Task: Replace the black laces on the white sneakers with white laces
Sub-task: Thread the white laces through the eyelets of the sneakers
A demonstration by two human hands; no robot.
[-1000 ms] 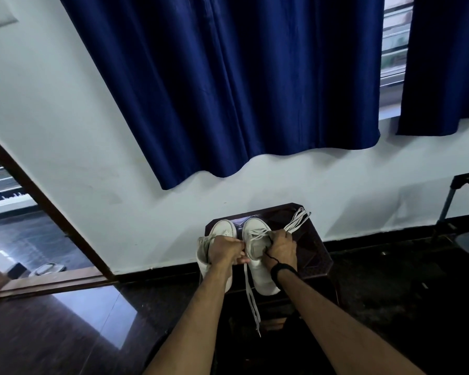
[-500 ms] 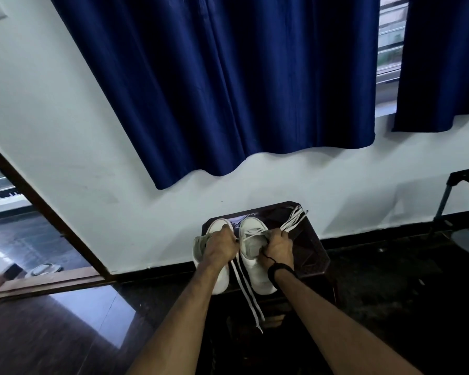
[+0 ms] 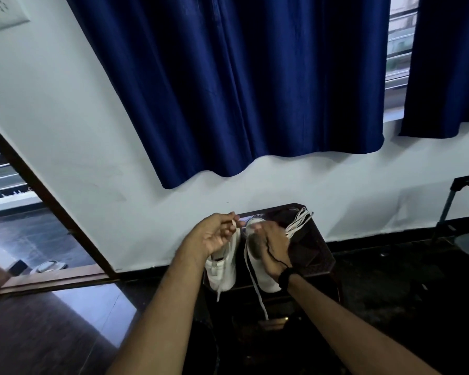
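— Two white sneakers [image 3: 222, 269] sit side by side on a dark wooden table [image 3: 316, 255] by the wall. Where's the lace?

— One white lace [image 3: 251, 272] runs from the right-hand shoe's top and trails down past the table's near edge. The left hand [image 3: 214, 234] is raised above the left shoe, fingers curled, pinching an end of white lace at its fingertips.

— And the other hand?

— The right hand [image 3: 272, 246] rests over the right shoe's opening, fingers bent down onto it; what it grips, I cannot tell. A thin black cord lies across its back, a black band [image 3: 285, 277] at the wrist.

— Anything else nearby?

— A bundle of white laces [image 3: 298, 221] lies at the table's far corner. Blue curtains [image 3: 241, 90] hang above, an open doorway [image 3: 16, 226] at left.
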